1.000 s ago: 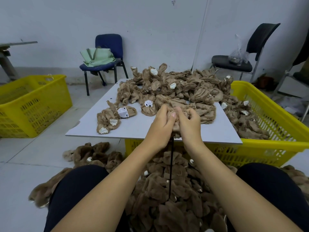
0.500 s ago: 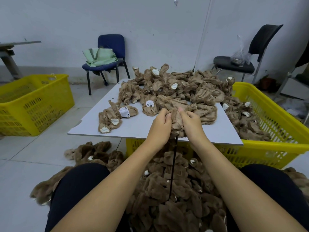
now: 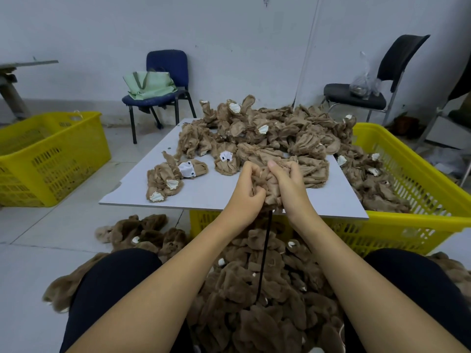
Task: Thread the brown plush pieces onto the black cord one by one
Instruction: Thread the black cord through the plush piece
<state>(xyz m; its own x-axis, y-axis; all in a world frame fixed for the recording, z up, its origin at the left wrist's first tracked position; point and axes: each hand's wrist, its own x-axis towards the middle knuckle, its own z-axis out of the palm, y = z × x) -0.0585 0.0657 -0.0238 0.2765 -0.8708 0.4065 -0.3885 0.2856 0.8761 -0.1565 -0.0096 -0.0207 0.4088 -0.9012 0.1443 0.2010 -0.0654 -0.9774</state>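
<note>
Just one cam here, head-mounted and wide-angle, looking forward and down from the person's own viewpoint. Both forearms run in from the bottom corners and meet mid-frame at the near edge of the board (image 3: 209, 197), so it's pretty close in. Knees fill the bottom, far wall and chairs curve across the top.

Small toy-making workshop, yellow crates (image 3: 51, 159), heaps of brown plush pieces (image 3: 267, 133) on a board (image 3: 211, 194), bare walls

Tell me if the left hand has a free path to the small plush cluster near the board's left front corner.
Probably yes: the board is bare between the left hand and that cluster, though it grips the plush piece now.
</note>
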